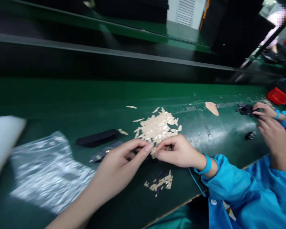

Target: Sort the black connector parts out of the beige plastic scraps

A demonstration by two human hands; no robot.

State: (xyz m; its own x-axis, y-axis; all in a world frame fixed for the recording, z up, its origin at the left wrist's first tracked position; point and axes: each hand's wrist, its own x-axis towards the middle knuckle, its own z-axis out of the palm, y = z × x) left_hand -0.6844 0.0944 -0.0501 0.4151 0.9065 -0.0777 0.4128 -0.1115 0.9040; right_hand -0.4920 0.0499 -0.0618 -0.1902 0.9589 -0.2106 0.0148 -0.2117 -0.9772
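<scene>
My left hand (125,165) comes in from the lower left, its thumb and forefinger pinched together. From the right, my right hand (178,151), with a blue wrist strap (207,164), meets it fingertip to fingertip. Between the fingertips is a small beige piece (153,152), partly hidden and blurred. Just beyond lies a loose pile of thin beige strips (158,125). Nearer me, a small scatter of beige and dark pieces (160,183) rests on the green table. Left of the pile are a long black part (97,138) and a dark flat part (105,153), partly behind my left hand.
A crumpled clear plastic bag (52,171) and a white object (3,140) lie to the left. On the right, a co-worker's hands (274,135) handle a black part (245,109). Beyond them sits a red bin (277,96). A raised ledge (109,51) runs along the back.
</scene>
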